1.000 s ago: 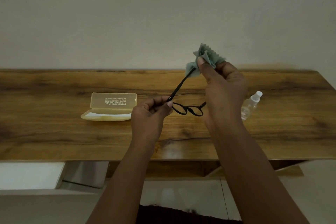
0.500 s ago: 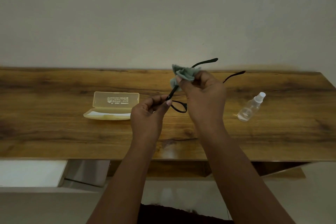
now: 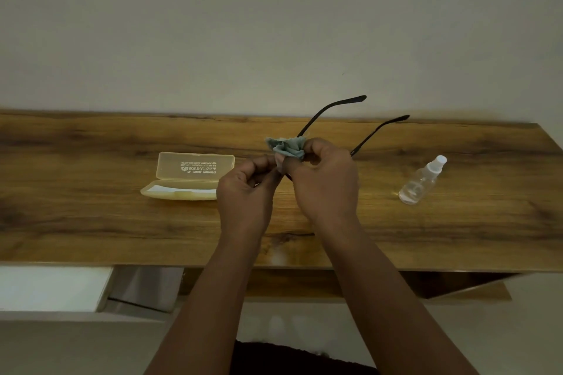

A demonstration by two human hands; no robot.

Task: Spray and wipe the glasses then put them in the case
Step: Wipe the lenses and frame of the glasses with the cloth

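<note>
Black-framed glasses (image 3: pixel 330 109) are held above the wooden table (image 3: pixel 91 222), both temple arms pointing up and away to the right. Their lenses are hidden behind my fingers. My left hand (image 3: pixel 245 189) pinches the frame's left end. My right hand (image 3: pixel 324 179) presses a crumpled grey-green cloth (image 3: pixel 286 147) against the front of the frame. The yellow translucent case (image 3: pixel 189 175) lies open on the table just left of my left hand. A small clear spray bottle (image 3: pixel 422 180) lies on its side to the right, apart from both hands.
A pale wall rises right behind the table's far edge. Below the front edge, a white surface (image 3: pixel 51 288) sits at lower left and a wooden shelf (image 3: pixel 469 292) at lower right.
The cloth and my right hand came down from the temple tip to the front of the frame. The glasses turned, so both temple arms now point up and right. My hands closed together.
</note>
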